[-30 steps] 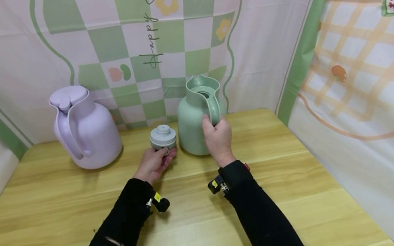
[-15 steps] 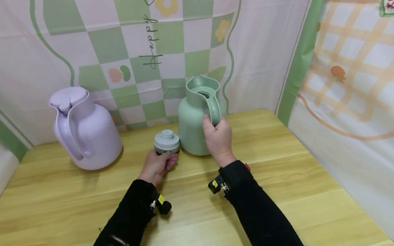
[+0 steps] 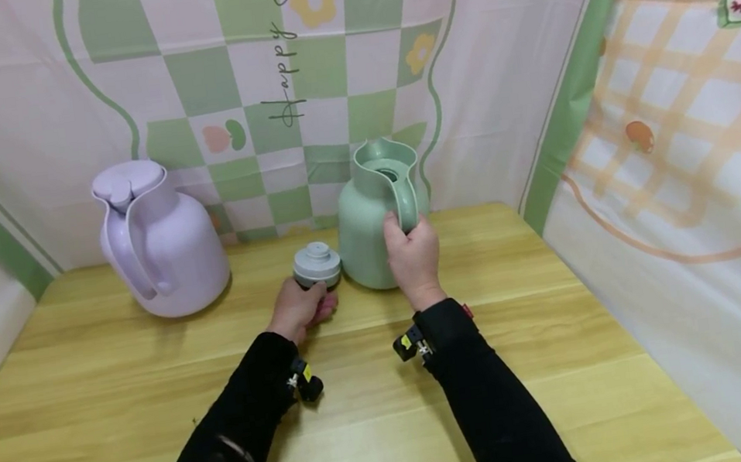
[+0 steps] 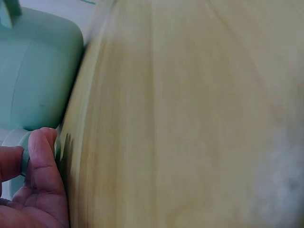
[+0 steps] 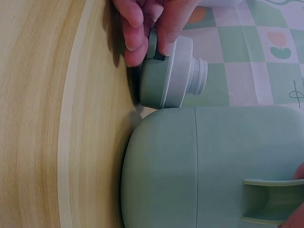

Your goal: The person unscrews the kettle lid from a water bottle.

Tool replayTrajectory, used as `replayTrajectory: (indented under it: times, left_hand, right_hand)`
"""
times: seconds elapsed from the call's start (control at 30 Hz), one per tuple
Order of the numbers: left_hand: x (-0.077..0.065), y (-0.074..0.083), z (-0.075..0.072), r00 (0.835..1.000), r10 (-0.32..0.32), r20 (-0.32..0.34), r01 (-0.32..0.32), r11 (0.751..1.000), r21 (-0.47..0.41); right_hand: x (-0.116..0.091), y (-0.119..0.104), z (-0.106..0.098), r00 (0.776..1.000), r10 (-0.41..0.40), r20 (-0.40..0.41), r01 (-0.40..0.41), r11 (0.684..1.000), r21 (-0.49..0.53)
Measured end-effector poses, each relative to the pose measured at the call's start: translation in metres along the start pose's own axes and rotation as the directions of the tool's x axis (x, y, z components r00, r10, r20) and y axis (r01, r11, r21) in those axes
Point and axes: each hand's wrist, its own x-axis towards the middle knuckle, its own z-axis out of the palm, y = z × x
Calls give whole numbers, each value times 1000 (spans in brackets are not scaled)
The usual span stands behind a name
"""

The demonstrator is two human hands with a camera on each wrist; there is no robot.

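Observation:
A green thermos jug (image 3: 362, 236) stands upright on the table, its top opening uncovered. My right hand (image 3: 415, 260) grips its handle (image 5: 270, 202), thumb up. Just left of the jug is its lid (image 3: 316, 265), green below with a grey stepped plug facing up. My left hand (image 3: 301, 308) pinches the lid by the small lever at its near side, thumb above and fingers underneath. In the right wrist view the lid's edge sits right at the jug's side, low over the table. From the left wrist, the fingers (image 4: 45, 166) partly hide the lid.
A lilac thermos jug (image 3: 169, 250) with its lid on stands at the back left of the wooden table (image 3: 367, 419). Behind the table hangs a checkered cloth (image 3: 273, 134), and another patterned cloth (image 3: 685, 166) hangs on the right.
My left hand has shifted the lid to the right and slightly nearer to me, up beside the green jug. The jug and my right hand have moved very slightly right.

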Motion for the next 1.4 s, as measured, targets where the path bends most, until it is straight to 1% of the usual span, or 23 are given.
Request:
replayTrajectory:
  times: [0.1,0.23,0.47,0.6,0.87,1.1,1.4]
  left_hand:
    - [2,-2,1,1000,16,-10,-16,999,48]
    - [5,-5,2,1000,24,-7,-23,997,78]
    - [3,-3,3,1000,20,5,-20,998,52]
    - [2,-2,3,1000,17,0,-17,998,65]
    - [2,-2,3,1000,22,12,-23,997,77]
    - [4,-4,2,1000,11,3,-11,996,92]
    - [4,-3,1,1000,-3,-1,3,993,115]
  right_hand:
    - [0,-1,0,1000,-5,-1,5,1000,6]
    - [0,-1,0,1000,-2,-5,2,1000,15]
    - [-1,-2,0,1000,2,0,-2,1000,13]
    - [-1,-3,0,1000,-1,3,1,1000,15]
    - [-1,-2,0,1000,2,3,-2,1000,18]
    - [0,-1,1,1000,-5,-2,5,1000,10]
    - [-2,-2,0,1000,2,-5,-2,1000,1]
